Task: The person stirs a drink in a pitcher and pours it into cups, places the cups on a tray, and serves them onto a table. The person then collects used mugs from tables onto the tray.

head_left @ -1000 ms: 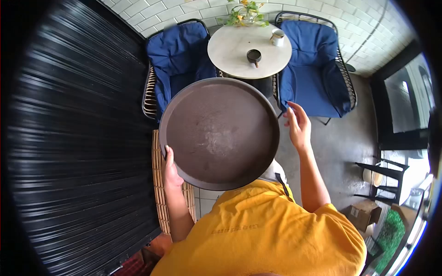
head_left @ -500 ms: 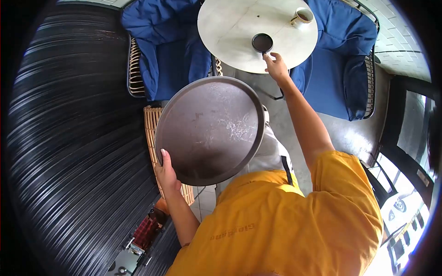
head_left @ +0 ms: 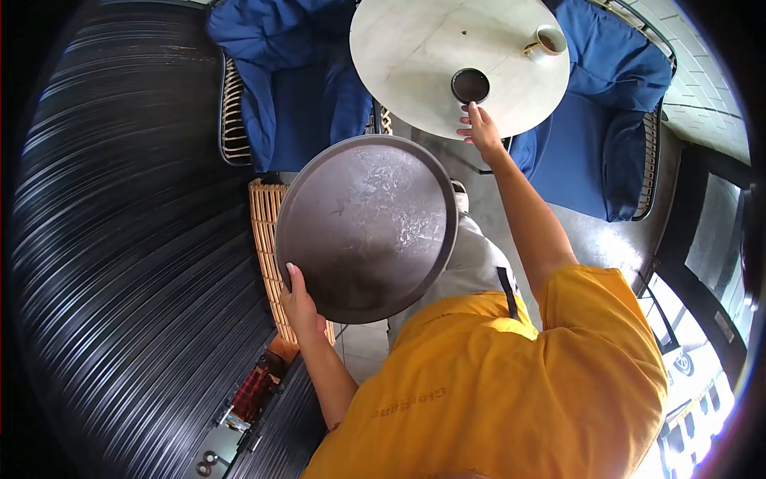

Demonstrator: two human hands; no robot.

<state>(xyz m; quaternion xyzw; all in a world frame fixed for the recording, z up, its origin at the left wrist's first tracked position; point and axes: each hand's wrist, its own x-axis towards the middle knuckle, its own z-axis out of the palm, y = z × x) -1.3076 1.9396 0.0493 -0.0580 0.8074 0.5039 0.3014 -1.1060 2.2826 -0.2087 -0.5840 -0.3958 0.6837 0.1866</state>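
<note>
A round brown tray [head_left: 363,227] with pale scuff marks lies bare, held before my body. My left hand [head_left: 302,310] is closed on its lower left rim, thumb on top and fingers hidden beneath. My right hand [head_left: 483,134] is stretched out to the near edge of the round table [head_left: 415,68]. Its thumb and index finger meet the near side of a dark-rimmed cup [head_left: 471,85], where the handle is covered by the fingers. The other fingers are slightly apart. The cup stands on the table with dark contents.
A second, pale mug [head_left: 549,40] stands at the table's right side, beyond a small dark spot. Blue-cushioned chairs [head_left: 311,104] [head_left: 574,160] flank the table. A rattan piece [head_left: 271,255] is left of the tray, beside a black ribbed wall [head_left: 136,239]. Glass doors are at right.
The view has shifted, so the table and cups appear farther right and lower. My right hand has closed in around the cup's near side. My left hand keeps the tray.
</note>
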